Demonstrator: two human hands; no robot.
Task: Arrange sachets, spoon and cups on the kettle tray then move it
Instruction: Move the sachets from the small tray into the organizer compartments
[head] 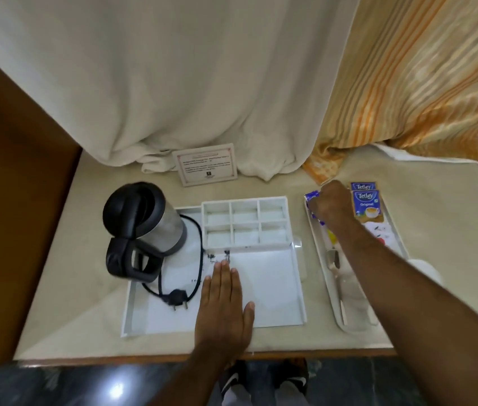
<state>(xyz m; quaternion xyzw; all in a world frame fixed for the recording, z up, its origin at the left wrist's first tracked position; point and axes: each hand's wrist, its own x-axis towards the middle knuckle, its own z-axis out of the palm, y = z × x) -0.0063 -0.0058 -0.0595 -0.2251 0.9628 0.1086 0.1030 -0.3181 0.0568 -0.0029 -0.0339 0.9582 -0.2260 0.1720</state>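
White plastic is filling the middle of my view: the kettle tray [275,291] is sitting square on the beige worktop [85,288], its near rim lying just behind the worktop's front edge. My left hand [226,303] is resting flat on the tray floor, fingers [224,276] stretched out and holding nothing. The kettle [144,227] is standing at the tray's left, its cord and plug [177,298] trailing beside my hand, and the six-cell divider [245,224] is taking up the far right corner. Open tray floor is lying to the right of my left hand.

My right hand [331,203] is curling closed around blue sachets [311,200] at the far end of the narrow side tray [322,276]. That tray's long axis is running away from me, well clear of the kettle tray. A spoon [334,268] is lying lengthwise in it, bowl pointing away, with Tetley tea bags [366,205] beside my knuckles.
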